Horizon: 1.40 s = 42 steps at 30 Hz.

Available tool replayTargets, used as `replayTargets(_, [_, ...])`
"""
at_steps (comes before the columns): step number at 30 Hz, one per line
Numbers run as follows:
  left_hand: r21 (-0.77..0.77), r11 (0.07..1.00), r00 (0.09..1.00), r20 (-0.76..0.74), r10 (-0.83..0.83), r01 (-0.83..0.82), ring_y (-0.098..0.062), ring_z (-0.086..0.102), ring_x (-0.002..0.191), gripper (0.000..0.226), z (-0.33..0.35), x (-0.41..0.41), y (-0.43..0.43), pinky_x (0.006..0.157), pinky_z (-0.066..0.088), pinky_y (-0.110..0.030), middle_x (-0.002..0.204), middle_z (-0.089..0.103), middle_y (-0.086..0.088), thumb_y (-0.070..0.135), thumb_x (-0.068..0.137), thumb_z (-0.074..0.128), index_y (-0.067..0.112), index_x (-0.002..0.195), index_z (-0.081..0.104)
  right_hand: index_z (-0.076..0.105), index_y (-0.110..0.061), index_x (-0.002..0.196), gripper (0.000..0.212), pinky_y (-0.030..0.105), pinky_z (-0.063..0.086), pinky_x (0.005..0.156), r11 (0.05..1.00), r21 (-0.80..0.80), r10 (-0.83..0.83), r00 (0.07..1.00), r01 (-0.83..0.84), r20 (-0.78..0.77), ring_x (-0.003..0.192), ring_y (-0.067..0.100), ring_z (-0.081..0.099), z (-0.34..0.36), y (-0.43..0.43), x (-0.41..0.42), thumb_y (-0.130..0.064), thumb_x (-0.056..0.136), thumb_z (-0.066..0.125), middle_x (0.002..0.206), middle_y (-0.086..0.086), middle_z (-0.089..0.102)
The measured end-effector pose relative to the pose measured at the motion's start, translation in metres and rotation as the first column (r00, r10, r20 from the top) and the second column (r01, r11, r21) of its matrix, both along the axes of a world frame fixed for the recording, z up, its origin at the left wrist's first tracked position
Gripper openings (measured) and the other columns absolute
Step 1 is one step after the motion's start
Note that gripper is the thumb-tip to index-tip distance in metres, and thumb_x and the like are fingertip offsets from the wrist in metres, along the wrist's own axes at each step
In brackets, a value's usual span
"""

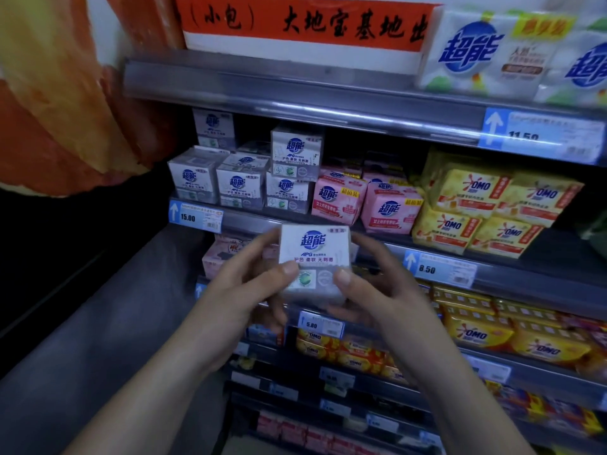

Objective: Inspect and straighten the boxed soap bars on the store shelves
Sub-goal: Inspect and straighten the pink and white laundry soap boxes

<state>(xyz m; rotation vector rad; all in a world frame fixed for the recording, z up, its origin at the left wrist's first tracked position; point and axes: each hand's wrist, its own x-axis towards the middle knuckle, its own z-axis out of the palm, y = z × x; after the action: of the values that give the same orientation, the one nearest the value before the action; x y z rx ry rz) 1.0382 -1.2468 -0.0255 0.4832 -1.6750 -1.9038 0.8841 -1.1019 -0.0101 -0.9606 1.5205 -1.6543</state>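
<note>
A white soap box (313,247) with a blue logo is held upright in front of the shelves, its printed face toward me. My left hand (239,287) grips its left side, thumb pressed on the lower front. My right hand (377,290) grips its right side, thumb on the lower front too. Behind it, several matching white soap boxes (241,185) stand on the second shelf (249,221), one stacked higher (295,149) and another further back.
Pink soap packs (338,200) and yellow OMO packs (476,205) fill the same shelf to the right. Price tags (195,216) line the shelf rails. More yellow packs (476,333) lie on lower shelves. An orange and white sign (305,24) sits above, and an orange cloth (65,93) hangs at left.
</note>
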Motion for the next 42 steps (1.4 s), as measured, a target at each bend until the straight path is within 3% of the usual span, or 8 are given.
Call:
replayTargets(8, [0.157,0.983,0.992,0.102,0.079,-0.094,-0.013,0.041,0.035,0.042,0.000,-0.004,0.003,0.037,0.029,-0.015,0.050,0.050,-0.002,0.071,0.069,0.066,0.029,0.069,0.067,0.082,-0.041,0.096,0.045,0.027,0.061,0.056,0.999,-0.025,0.023,0.994,-0.020,0.110,0.068,0.029,0.079,0.004,0.000,0.011,-0.076,0.081,0.057,0.079,0.016,0.080])
replayTargets(13, [0.300,0.952,0.993,0.118,0.022,-0.057,-0.012,0.038,0.036,0.054,-0.002,-0.001,0.000,0.036,0.026,-0.013,0.053,0.048,-0.002,0.074,0.068,0.062,0.021,0.077,0.063,0.083,-0.041,0.093,0.042,0.027,0.060,0.054,0.997,-0.053,0.067,0.982,-0.059,0.176,0.062,0.027,0.078,0.005,-0.004,0.011,-0.064,0.093,0.047,0.068,0.012,0.077])
replayTargets(18, [-0.158,0.982,0.994,-0.003,0.107,-0.106,-0.019,0.048,0.058,0.064,0.004,0.004,0.000,0.050,0.036,-0.027,0.078,0.059,-0.021,0.073,0.075,0.068,0.020,0.110,0.072,0.077,-0.026,0.115,0.056,0.033,0.060,0.061,0.995,-0.001,0.098,0.961,-0.102,0.259,0.077,0.026,0.074,-0.003,-0.010,0.019,-0.070,0.085,0.061,0.102,0.017,0.077])
replayTargets(24, [-0.362,0.923,0.990,-0.097,0.098,-0.127,-0.007,0.047,0.059,0.063,0.014,0.014,-0.003,0.059,0.046,-0.022,0.072,0.050,0.015,0.037,0.066,0.090,0.036,0.126,0.072,0.075,-0.011,0.116,0.052,0.033,0.059,0.051,0.990,-0.078,0.138,0.821,-0.114,0.553,0.063,0.025,0.068,-0.011,-0.024,0.031,-0.050,0.099,0.045,0.095,0.018,0.076])
replayTargets(29, [-0.349,0.914,0.976,-0.133,0.170,-0.207,-0.013,0.061,0.081,0.046,0.007,0.020,-0.018,0.072,0.057,-0.033,0.092,0.063,0.010,0.035,0.083,0.075,0.037,0.129,0.072,0.073,-0.017,0.120,0.049,0.032,0.060,0.059,1.000,-0.019,0.005,0.933,0.002,0.361,0.078,0.027,0.077,-0.009,-0.040,0.032,-0.057,0.092,0.062,0.104,0.013,0.080])
replayTargets(33, [-0.428,0.843,0.945,-0.138,0.296,-0.326,-0.012,0.068,0.118,0.033,0.004,0.021,-0.034,0.095,0.056,-0.027,0.121,0.071,0.012,0.042,0.096,0.059,0.039,0.125,0.074,0.055,-0.043,0.121,0.052,0.028,0.063,0.068,0.985,0.002,-0.171,0.985,0.171,0.023,0.087,0.010,0.078,-0.001,-0.059,0.038,-0.072,0.079,0.067,0.104,-0.019,0.078])
replayTargets(37, [-0.326,0.843,0.902,-0.208,0.378,-0.428,-0.019,0.073,0.118,0.035,0.011,0.023,-0.056,0.097,0.057,-0.041,0.122,0.078,0.006,0.053,0.094,0.065,0.037,0.122,0.077,0.049,-0.037,0.117,0.054,0.016,0.054,0.060,0.978,-0.089,-0.204,0.960,0.190,-0.191,0.077,-0.005,0.072,0.014,-0.093,0.043,-0.071,0.078,0.066,0.092,-0.025,0.076])
replayTargets(42, [-0.378,0.764,0.852,-0.188,0.489,-0.522,-0.008,0.075,0.110,0.034,0.018,0.024,-0.095,0.092,0.061,-0.033,0.112,0.080,0.015,0.052,0.090,0.071,0.034,0.118,0.078,0.051,-0.032,0.115,0.029,0.035,0.059,0.080,0.978,-0.159,-0.184,0.919,0.136,-0.350,0.094,0.002,0.068,0.028,-0.143,0.053,-0.044,0.095,0.069,0.100,-0.015,0.070])
